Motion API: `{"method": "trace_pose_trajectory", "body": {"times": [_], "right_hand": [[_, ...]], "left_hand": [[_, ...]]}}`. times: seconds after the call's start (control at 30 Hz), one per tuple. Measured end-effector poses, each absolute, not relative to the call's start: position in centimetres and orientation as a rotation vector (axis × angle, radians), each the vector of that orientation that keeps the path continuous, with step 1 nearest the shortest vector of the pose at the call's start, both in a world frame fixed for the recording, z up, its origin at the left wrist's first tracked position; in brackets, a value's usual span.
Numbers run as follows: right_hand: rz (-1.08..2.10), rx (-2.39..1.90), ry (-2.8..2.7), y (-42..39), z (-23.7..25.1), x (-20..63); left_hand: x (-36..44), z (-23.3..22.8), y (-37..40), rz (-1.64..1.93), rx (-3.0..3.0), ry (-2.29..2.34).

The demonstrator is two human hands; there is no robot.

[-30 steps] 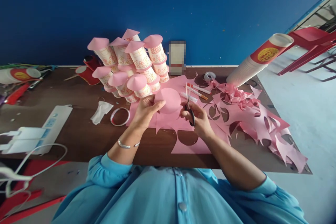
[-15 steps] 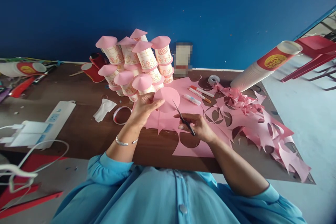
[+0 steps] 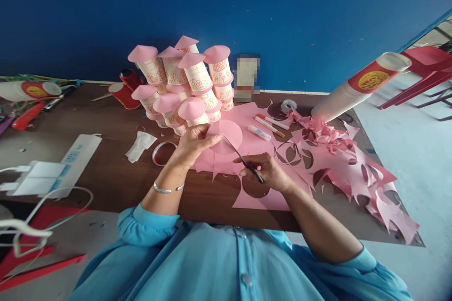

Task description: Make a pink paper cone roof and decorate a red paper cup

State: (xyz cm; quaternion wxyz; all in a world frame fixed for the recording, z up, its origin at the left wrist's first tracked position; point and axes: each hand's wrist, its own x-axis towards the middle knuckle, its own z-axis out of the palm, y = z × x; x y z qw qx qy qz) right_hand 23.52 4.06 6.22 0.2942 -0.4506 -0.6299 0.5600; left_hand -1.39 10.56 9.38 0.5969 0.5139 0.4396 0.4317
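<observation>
Table (image 3: 116, 183) of dark wood lay under both hands, with pink offcuts (image 3: 353, 164) spread well to the right of the right hand and a pile of pink-capped paper cups (image 3: 183, 84) just beyond the left hand. Left hand (image 3: 192, 146) pinched the near-left edge of a pink paper disc (image 3: 228, 134) raised just above the table. Right hand (image 3: 266, 171) was closed on black-handled scissors (image 3: 243, 162), whose blades pointed up-left onto the disc between the hands.

Soft, even daylight enters from the right; wide-angle warping bends the edges, corners slightly blurred.
</observation>
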Motion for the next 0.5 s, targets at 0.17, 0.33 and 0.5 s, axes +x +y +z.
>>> {"method": "trace_pose_trajectory", "body": {"times": [0.17,0.33,0.5], "right_hand": [[1.550,-1.188,-1.614,3.89,6.22,23.38],[1.634,-1.128,-1.528,3.80,6.17,23.28],[1.670,-1.093,-1.493,3.75,6.30,23.33]], "left_hand": [[-1.37,9.33,10.52,0.995,1.197,0.988],[-1.42,9.11,10.63,1.000,1.185,0.965],[-1.39,9.01,10.69,1.004,1.195,0.973]]}}
